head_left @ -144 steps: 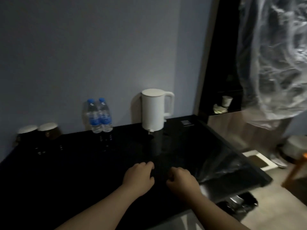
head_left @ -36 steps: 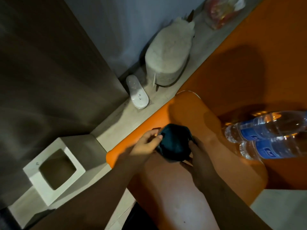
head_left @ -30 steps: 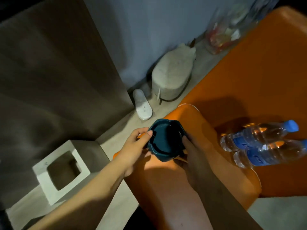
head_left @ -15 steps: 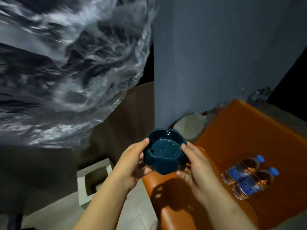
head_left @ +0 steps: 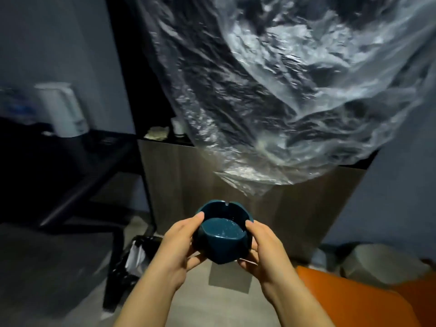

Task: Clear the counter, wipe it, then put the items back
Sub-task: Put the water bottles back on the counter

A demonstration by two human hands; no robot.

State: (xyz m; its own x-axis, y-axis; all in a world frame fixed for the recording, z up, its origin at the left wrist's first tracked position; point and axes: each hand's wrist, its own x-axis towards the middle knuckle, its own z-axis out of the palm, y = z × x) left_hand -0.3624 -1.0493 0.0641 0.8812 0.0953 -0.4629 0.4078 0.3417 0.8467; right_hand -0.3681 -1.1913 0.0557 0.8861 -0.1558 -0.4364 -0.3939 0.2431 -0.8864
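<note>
ashtray [head_left: 223, 237]: dark teal, faceted sides, notched rim; held in mid-air over the floor, centre-low in view, tilted w/ opening toward cam; not on the table; specks or droplets inside, can't tell which
left hand [head_left: 178, 246]: clamped on ashtray's left side; thumb on rim, fingers under base
right hand [head_left: 263, 250]: clamped on ashtray's right side; thumb at rim, fingers curled underneath
hands: apart, ashtray between them; both forearms bare, coming up from bottom edge
table [head_left: 70, 156]: black glossy top, far left, well apart from ashtray; dark legs below
kettle [head_left: 62, 109]: white, upright on table at back by wall; blurred
bottles [head_left: 16, 106]: blue-label shapes left of kettle on table; too blurred for count
plastic sheet [head_left: 283, 90]: clear, crumpled, fills upper right; hangs above ashtray, not touching
cabinet [head_left: 236, 185]: wood-tone front behind ashtray; dark shelf on top w/ small cup, pale item, partly hidden by sheet
bin [head_left: 134, 258]: dark, white liner, on floor under table edge, left of left hand
chair [head_left: 354, 300]: orange seat, lower right corner, near right forearm
floor [head_left: 224, 303]: grey-beige; below hands
</note>
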